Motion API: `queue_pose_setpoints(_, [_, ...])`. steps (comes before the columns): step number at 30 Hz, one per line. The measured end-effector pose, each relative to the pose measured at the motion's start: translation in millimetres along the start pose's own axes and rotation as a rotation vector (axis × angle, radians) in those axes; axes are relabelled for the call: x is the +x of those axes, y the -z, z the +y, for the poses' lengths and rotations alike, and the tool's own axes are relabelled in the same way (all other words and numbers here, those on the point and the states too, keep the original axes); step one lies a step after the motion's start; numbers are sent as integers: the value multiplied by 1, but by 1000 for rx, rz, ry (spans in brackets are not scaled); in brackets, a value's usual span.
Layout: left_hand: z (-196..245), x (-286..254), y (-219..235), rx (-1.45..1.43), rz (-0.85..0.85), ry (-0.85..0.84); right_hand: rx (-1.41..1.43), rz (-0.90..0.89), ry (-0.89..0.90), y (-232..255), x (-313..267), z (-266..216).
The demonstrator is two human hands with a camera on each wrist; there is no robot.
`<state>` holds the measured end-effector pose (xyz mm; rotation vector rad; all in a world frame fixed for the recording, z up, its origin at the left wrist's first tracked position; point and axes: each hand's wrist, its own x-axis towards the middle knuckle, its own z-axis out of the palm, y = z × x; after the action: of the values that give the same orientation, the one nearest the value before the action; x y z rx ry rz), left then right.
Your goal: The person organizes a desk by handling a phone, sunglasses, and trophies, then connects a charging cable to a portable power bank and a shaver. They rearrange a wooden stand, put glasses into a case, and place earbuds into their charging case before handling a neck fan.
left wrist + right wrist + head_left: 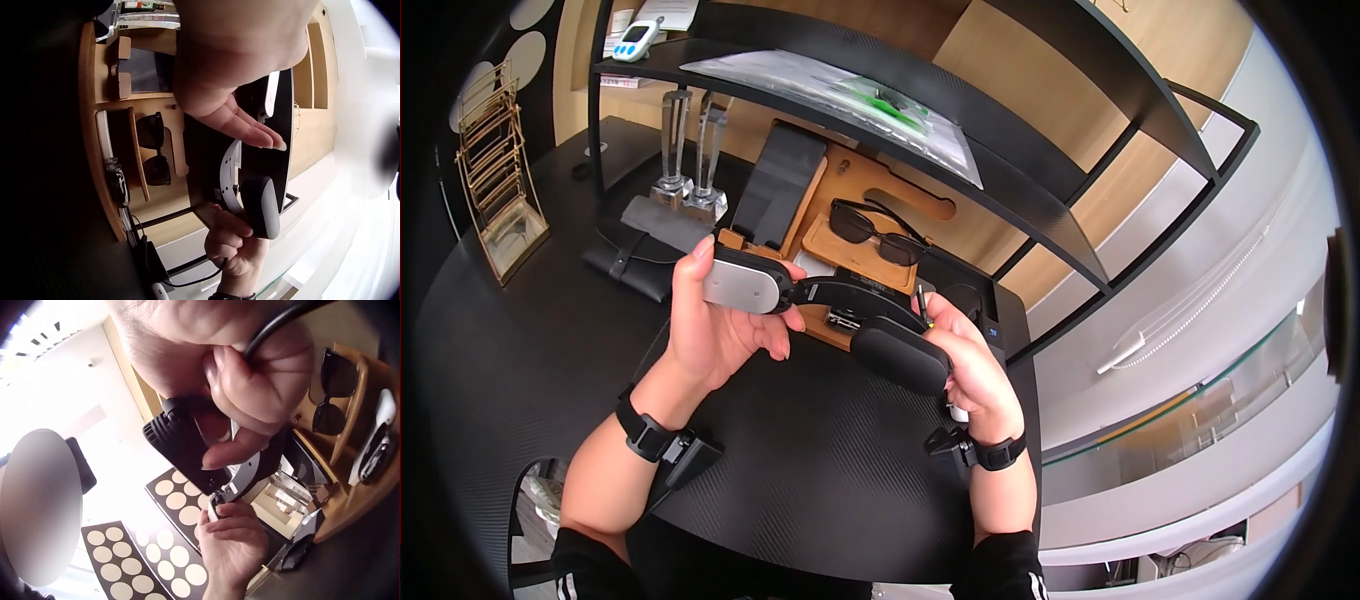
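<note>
A curved black device has a silver-faced end [742, 286] and a black oval pad [900, 355]. My left hand [710, 335] grips the silver-faced end, thumb on top and fingers beneath. My right hand [972, 370] is at the pad end and pinches a thin black cable, whose metallic tip [921, 292] points up beside the band. In the left wrist view the black pad [261, 206] lies against the right hand [228, 240]. The right wrist view shows the cable [281, 325] running into the curled fingers of the right hand [250, 375].
Behind the device, a wooden organizer [835, 180] holds sunglasses [875, 235] and a dark phone-like slab [780, 185]. Crystal trophies [708, 160] and a dark grey case [650, 240] stand left on the black table [800, 470]. A black shelf [1040, 210] overhangs the back.
</note>
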<state>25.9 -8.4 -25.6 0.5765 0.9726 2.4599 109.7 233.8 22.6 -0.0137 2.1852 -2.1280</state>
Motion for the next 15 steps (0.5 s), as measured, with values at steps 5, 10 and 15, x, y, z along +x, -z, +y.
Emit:
queue_pose_setpoints(5, [-1,-2,0,-12,-9,-40,268,51,22,-13,-6,-8])
queue_pose_setpoints(10, [-9,-7,-11,168,-79,-231,528,33,128,-21,-5,-9])
queue_pose_setpoints(15, [-6,-8,-15,128,-198,-278,530,61,240,-29,0,-2])
